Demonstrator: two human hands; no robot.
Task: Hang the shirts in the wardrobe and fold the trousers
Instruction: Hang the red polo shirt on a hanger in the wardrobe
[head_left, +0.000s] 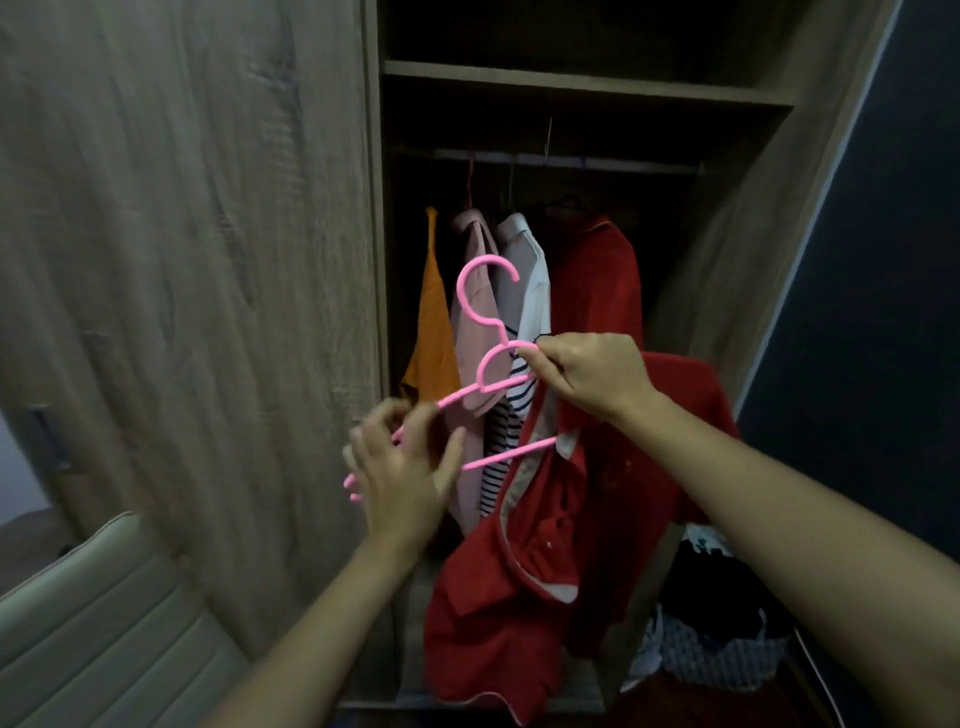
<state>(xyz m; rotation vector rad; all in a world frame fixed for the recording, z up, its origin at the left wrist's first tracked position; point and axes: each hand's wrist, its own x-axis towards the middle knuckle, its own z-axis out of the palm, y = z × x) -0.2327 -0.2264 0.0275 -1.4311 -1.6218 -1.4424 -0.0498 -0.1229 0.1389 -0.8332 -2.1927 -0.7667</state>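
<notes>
Left hand, fingers half curled, pinches the lower left arm of the pink plastic hangers; there seem to be two of them, nested, one hook standing free above and the other low by the right hand. How firmly the left fingertips hold cannot be told, since the hand is blurred. To its left stands the grey-brown wood-grain wardrobe door, close to the hanger tips. Behind the hangers, on the dark wardrobe rail, hang an orange shirt, a pale pink shirt, a white shirt over navy stripes and a red shirt. Right hand is closed in a pinch on the neck of the lower hanger, and the loose red polo shirt with pale collar lining drapes from that forearm down toward the wardrobe floor, one hanger arm already poking into it. Risks, as judged: the two hangers may stay locked together and drag both into the collar; the unsupported shirt could slide off the forearm while both hands are busy; the free hook may snag the striped fabric behind. A heap of dark and checked clothing lies at lower right.
</notes>
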